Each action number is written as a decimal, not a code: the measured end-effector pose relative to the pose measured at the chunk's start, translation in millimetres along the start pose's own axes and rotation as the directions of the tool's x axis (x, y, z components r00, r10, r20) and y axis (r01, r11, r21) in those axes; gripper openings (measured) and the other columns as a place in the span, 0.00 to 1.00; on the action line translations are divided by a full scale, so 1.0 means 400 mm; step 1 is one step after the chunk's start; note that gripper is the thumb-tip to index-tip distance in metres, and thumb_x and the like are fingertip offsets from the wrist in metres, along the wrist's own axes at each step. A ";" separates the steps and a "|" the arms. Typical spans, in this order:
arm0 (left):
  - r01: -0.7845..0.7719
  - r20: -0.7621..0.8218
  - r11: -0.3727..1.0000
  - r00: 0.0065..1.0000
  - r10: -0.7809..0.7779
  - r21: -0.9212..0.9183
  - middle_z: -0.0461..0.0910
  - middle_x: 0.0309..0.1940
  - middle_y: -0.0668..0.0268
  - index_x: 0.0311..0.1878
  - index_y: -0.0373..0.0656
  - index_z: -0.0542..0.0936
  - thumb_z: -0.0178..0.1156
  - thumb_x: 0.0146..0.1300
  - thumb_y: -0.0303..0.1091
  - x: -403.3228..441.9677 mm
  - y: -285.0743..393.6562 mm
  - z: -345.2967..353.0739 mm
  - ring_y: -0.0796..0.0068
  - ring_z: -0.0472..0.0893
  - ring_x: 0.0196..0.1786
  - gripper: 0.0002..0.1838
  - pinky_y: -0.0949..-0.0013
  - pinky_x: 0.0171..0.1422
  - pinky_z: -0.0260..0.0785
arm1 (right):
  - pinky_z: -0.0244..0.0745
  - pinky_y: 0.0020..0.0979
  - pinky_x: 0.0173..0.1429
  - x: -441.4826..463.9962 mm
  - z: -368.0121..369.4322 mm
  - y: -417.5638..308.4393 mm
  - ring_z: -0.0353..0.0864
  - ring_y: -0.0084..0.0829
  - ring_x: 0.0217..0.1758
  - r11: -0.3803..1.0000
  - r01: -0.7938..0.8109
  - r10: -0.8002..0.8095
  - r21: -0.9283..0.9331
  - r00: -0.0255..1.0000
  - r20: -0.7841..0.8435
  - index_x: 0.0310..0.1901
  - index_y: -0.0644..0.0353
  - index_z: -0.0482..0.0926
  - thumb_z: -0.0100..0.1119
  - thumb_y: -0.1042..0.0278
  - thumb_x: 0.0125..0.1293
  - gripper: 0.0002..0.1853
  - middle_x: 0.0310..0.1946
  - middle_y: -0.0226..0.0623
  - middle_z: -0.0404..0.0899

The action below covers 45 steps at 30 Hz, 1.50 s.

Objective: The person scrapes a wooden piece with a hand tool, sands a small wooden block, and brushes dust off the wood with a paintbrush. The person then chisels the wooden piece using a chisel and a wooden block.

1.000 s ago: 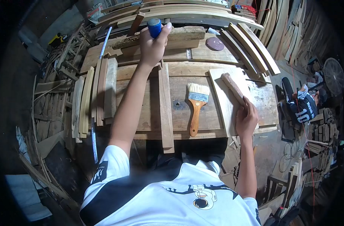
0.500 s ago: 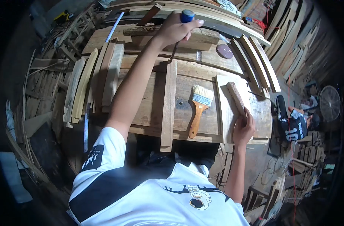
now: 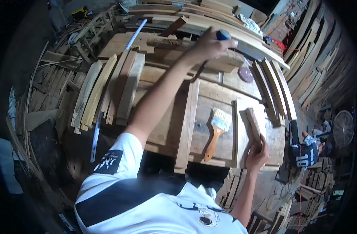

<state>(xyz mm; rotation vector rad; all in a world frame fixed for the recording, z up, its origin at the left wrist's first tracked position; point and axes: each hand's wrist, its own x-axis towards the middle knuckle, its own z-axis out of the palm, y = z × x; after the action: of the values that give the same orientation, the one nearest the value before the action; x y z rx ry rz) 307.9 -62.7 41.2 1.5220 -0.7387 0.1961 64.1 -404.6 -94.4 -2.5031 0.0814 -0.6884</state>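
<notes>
My left hand (image 3: 209, 48) is closed around the blue handle of a chisel (image 3: 223, 35). The chisel's dark blade slants down to the far end of a long wooden strip (image 3: 188, 124), which lies across the workbench (image 3: 162, 97) and juts past its near edge. Over on the right, my right hand (image 3: 258, 156) grips the near end of a short wooden block (image 3: 253, 121) above a pale board (image 3: 243, 136). Between the strip and that board lies a paintbrush (image 3: 216, 134) with an orange wooden handle and light bristles.
Several wooden strips (image 3: 93, 93) lie along the bench's left side, and more (image 3: 274, 89) at its right. A round purple disc (image 3: 246, 74) and a thick timber (image 3: 225, 60) are at the back. A seated person (image 3: 306, 152) and a fan (image 3: 343, 128) are at far right.
The view has shifted, so the bench sits lower and further right. My left hand still holds the chisel at the strip's far end; my right hand keeps the wooden block.
</notes>
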 end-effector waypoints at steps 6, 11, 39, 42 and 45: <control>-0.031 -0.099 0.999 0.995 0.029 -0.022 0.69 0.16 0.77 0.27 0.49 0.73 0.72 0.65 0.40 0.008 -0.018 0.025 0.85 0.69 0.17 0.17 0.75 0.22 0.60 | 0.76 0.43 0.65 0.007 -0.003 -0.017 0.83 0.50 0.61 1.000 -0.016 0.016 -0.025 1.000 0.006 0.64 0.66 0.79 0.56 0.86 0.62 0.26 0.57 0.53 0.83; -0.051 -0.139 0.999 0.989 0.051 0.001 0.69 0.14 0.76 0.25 0.47 0.75 0.71 0.65 0.42 0.011 -0.011 0.034 0.83 0.69 0.17 0.18 0.73 0.24 0.61 | 0.75 0.43 0.68 0.017 0.009 -0.015 0.82 0.50 0.63 1.000 0.009 -0.009 -0.010 1.000 -0.011 0.64 0.65 0.78 0.56 0.87 0.60 0.28 0.59 0.51 0.82; 0.137 0.109 0.989 0.984 -0.142 0.049 0.79 0.17 0.69 0.28 0.43 0.79 0.73 0.66 0.48 -0.020 0.085 0.034 0.79 0.80 0.20 0.21 0.73 0.27 0.75 | 0.75 0.43 0.67 0.032 0.026 0.008 0.82 0.48 0.62 0.998 -0.034 0.036 0.053 0.999 -0.038 0.62 0.66 0.80 0.57 0.83 0.60 0.26 0.57 0.50 0.84; 0.145 0.180 0.987 0.971 -0.156 0.071 0.80 0.18 0.67 0.29 0.42 0.80 0.74 0.65 0.50 -0.020 0.089 0.030 0.80 0.82 0.22 0.22 0.74 0.31 0.77 | 0.76 0.43 0.67 0.029 0.031 0.020 0.83 0.47 0.61 0.997 -0.034 0.038 0.070 0.998 -0.058 0.61 0.67 0.81 0.58 0.84 0.60 0.25 0.56 0.51 0.85; 0.180 0.167 0.977 0.966 -0.197 0.111 0.81 0.19 0.67 0.29 0.41 0.81 0.74 0.64 0.52 -0.020 0.089 0.024 0.80 0.82 0.23 0.23 0.74 0.32 0.78 | 0.78 0.42 0.66 0.026 0.031 0.020 0.84 0.46 0.59 0.993 -0.066 0.072 0.095 0.995 -0.068 0.61 0.67 0.81 0.61 0.83 0.61 0.24 0.55 0.51 0.85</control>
<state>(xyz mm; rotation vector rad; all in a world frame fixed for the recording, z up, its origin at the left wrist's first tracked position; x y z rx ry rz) 279.0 -66.3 65.4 1.7063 -0.7275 -0.0492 79.7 -407.6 -102.8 -2.3764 0.1581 -0.7361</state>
